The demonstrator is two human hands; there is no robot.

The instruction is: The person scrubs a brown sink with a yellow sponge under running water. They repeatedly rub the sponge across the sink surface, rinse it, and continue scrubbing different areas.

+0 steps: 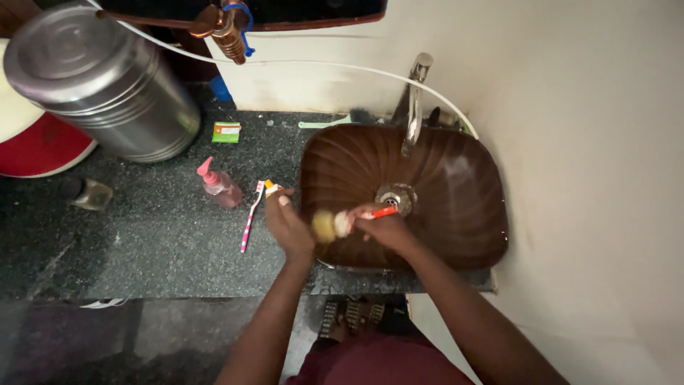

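Note:
My right hand (385, 229) is over the front of the brown wash basin (463, 214) and grips an orange-red toothbrush (385, 211), whose tip points toward the drain (396, 196). My left hand (288, 225) is at the basin's left rim, closed on a small blurred yellowish-white tube (329, 224) whose end meets the brush. An orange and white end (271, 187) shows just above that hand. It is unclear whether this belongs to the tube.
On the dark speckled counter (142, 235) lie a pink toothbrush (250, 215), a pink pump bottle (218, 185) and a small green box (226, 132). A large steel canister (100, 78) stands at the back left. A chrome tap (415, 100) rises behind the basin. A white wall is on the right.

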